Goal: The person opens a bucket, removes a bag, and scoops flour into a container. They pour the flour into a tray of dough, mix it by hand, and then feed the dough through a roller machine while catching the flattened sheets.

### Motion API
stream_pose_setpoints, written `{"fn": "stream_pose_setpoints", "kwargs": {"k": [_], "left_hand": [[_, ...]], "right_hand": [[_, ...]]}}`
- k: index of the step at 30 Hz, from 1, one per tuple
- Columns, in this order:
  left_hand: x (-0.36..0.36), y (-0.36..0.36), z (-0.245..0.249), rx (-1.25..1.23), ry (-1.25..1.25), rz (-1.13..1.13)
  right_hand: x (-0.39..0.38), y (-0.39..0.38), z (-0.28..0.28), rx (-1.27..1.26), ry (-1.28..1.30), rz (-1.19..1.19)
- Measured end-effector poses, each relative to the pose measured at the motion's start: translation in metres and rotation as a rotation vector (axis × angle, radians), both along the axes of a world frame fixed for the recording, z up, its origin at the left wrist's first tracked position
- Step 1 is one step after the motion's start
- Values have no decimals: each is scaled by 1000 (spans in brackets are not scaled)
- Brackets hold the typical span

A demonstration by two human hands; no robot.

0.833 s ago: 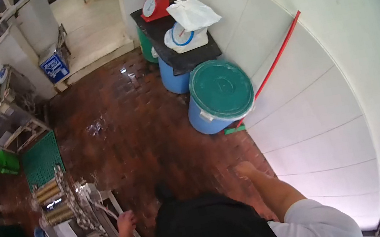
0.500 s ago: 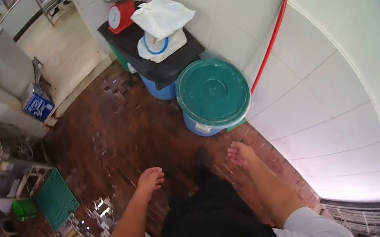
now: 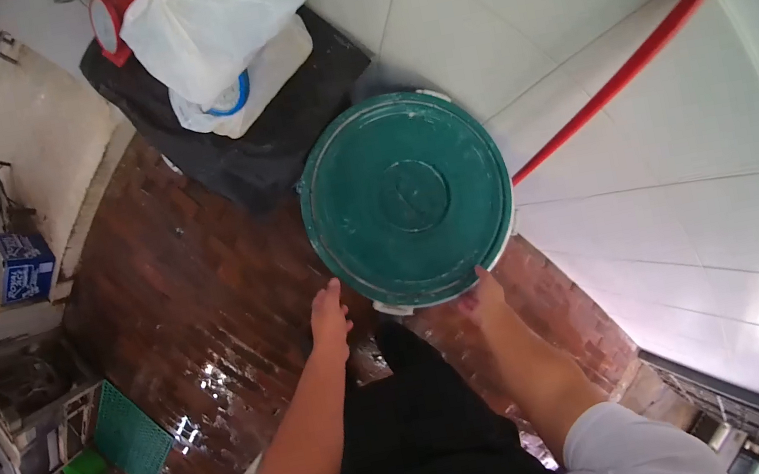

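Observation:
A round green lid [image 3: 358, 231] covers the large bin in front of me, with a white piece [image 3: 394, 308] showing at its near edge. My left hand [image 3: 329, 321] is just off the lid's near left edge, fingers loosely bent and nothing in them. At the near right edge, my right hand [image 3: 482, 296] has its thumb up at the rim; its fingers are partly hidden and blurred, and I see no firm grip. The bin's body is mostly hidden under the lid.
A black cover [image 3: 235, 166] beside the bin bears a white plastic bag [image 3: 210, 23] and a red scale [image 3: 118, 9]. A red pole [image 3: 621, 78] leans on the tiled wall. The brick floor [image 3: 196, 290] looks wet. A blue box [image 3: 23, 266] and green mat [image 3: 130, 435] lie left.
I have moved closer to the bin, and its lid looks larger. Both hands have come forward to its near edge, the right one reaching the rim.

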State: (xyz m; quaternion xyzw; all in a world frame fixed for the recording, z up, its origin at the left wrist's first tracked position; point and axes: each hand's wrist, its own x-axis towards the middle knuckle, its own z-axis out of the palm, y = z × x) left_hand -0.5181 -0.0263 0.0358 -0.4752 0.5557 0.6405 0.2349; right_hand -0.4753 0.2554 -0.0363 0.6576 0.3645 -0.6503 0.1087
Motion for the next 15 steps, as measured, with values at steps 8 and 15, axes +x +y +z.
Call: {"fn": "stream_pose_setpoints", "kwargs": {"k": [8, 15], "left_hand": [[-40, 9, -12, 163, -77, -70], [-42, 20, -21, 196, -37, 157]], "right_hand": [[10, 3, -8, -110, 106, -24], [-3, -12, 29, -135, 80, -86]]}}
